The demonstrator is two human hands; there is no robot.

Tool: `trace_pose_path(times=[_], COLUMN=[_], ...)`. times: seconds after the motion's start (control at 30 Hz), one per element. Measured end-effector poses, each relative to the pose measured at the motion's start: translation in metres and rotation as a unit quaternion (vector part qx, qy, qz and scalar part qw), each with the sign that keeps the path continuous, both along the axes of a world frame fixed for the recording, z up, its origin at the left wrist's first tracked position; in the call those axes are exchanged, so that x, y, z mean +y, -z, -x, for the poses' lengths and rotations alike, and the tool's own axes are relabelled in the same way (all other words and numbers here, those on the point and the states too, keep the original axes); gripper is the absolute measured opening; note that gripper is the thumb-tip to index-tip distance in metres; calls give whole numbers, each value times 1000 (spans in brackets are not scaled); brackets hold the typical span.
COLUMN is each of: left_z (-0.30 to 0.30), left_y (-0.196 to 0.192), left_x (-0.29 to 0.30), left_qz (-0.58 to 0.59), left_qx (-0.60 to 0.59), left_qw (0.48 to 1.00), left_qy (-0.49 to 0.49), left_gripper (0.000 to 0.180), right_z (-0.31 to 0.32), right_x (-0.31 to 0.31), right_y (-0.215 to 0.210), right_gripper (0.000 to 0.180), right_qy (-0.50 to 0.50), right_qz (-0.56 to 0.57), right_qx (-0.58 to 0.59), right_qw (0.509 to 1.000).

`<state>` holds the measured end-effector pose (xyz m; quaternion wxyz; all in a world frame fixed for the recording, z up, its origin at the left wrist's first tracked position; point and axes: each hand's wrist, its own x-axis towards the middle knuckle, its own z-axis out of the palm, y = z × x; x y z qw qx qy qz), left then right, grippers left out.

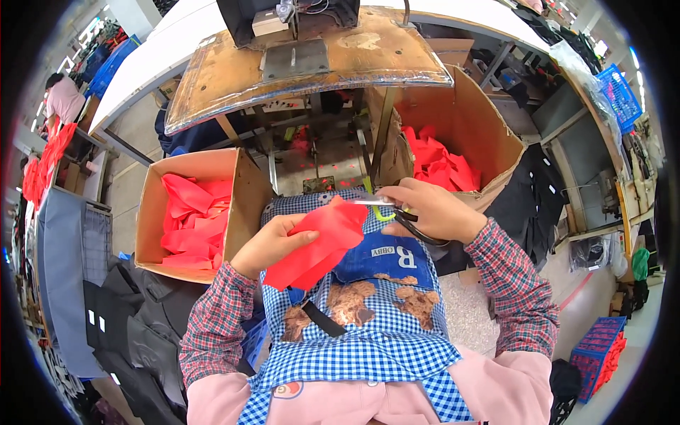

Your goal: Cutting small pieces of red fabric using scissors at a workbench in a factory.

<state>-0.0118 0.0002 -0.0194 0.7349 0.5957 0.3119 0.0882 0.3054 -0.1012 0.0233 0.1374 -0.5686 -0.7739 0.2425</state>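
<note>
Left hand (265, 244): fingers pinching red fabric piece (319, 241) over lap, above checked apron (368, 340). Right hand (432, 209): fingers closed around scissors (386, 207), blades at fabric's top edge. Step judged: trimming. Next move calls for steady blade alignment. Cardboard boxes (152, 212) of red pieces flank both sides.

A worn wooden worktable (234, 74) stands ahead of the grip, over a grey concrete floor (142, 170). Cardboard boxes (152, 212) sit to either side, and blue crates (615, 92) lie far right in bright daylight.
</note>
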Motion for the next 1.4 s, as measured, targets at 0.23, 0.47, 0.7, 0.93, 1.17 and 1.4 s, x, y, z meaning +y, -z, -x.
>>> trace_pose_path(times=[0.23, 0.47, 0.7, 0.93, 1.17, 1.4], left_z=[0, -1, -3, -5, -6, -7], left_y=[5, 7, 8, 9, 10, 11], left_x=[-3, -4, -4, -7, -7, -10], left_qz=[-36, -108, -122, -143, -153, -168], left_qx=[24, 14, 23, 12, 7, 7], left_qw=[998, 993, 990, 987, 984, 981], left_qy=[38, 51, 62, 75, 87, 94], left_gripper=[35, 34, 33, 31, 31, 31], right_z=[0, -1, -3, -2, -6, -6], right_x=[10, 15, 13, 10, 6, 3], right_y=[-9, -3, 0, -4, 1, -10], right_gripper=[62, 62, 61, 57, 54, 52], right_qy=[-83, -116, -115, -119, -127, -128], right_qz=[9, 10, 65, 96, 80, 104], right_qx=[-44, -30, 23, 32, 44, 19], right_qw=[996, 993, 991, 988, 988, 986])
